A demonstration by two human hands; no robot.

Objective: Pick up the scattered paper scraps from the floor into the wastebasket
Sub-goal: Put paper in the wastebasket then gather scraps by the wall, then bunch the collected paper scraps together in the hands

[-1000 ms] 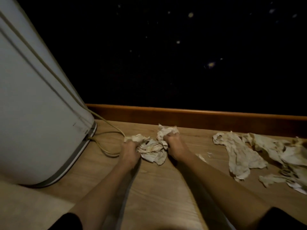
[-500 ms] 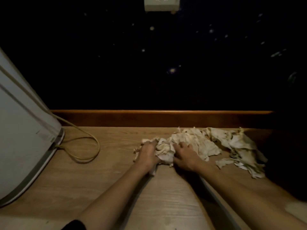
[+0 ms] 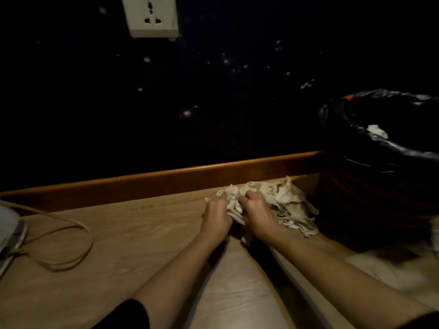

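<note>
A heap of crumpled cream paper scraps (image 3: 288, 201) lies on the wooden floor against the skirting board. My left hand (image 3: 217, 216) and my right hand (image 3: 257, 213) rest side by side on the heap's left part, fingers curled into the paper and bunching it between them. Just to the right of the heap stands the dark wastebasket (image 3: 370, 200), lined with a shiny black bag. One pale scrap (image 3: 377, 131) lies inside the basket.
An orange-brown skirting board (image 3: 142, 184) runs along a dark speckled wall with a white socket (image 3: 152, 16). A yellowish cable (image 3: 71, 248) loops on the floor at left, next to the corner of a white appliance (image 3: 8, 224).
Both hands have slid the bunched scraps to the right along the floor, into the other scraps. The view has panned right: the wastebasket has come in and the white appliance has nearly left.
</note>
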